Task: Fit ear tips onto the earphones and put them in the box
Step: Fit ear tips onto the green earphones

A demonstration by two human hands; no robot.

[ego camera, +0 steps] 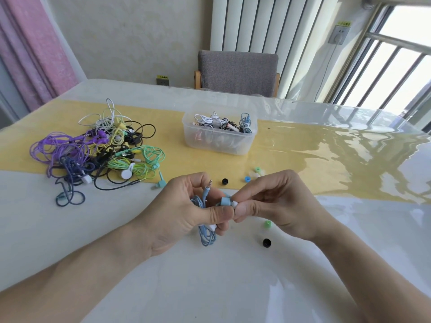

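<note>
Near the desk's (70, 241) front edge, both hands work on one light-blue earphone (225, 201). The left hand (184, 213) has its grip closed on the bud body, thumb on top, with the coiled blue cable (206, 236) and the plug (209, 184) bunched in the same fist. The right hand (277, 206) pinches a white tip (235, 203) at the bud's nozzle; whether it is fully seated I cannot tell.

The tip looks soft and small, likely to squash or slip, so it is best held by its rim and rolled on. The bud is hard and light, good to pinch at the body. The cable is limp and will tangle unless kept coiled.

The box (219, 136) stands toward the desk's far edge, already holding several sets. A pile (100, 155) of mixed earphones lies toward the left edge. Loose tips lie just beside the hands: a black one (266, 242), a green one (267, 224), another black (224, 181) and a blue (247, 179).
</note>
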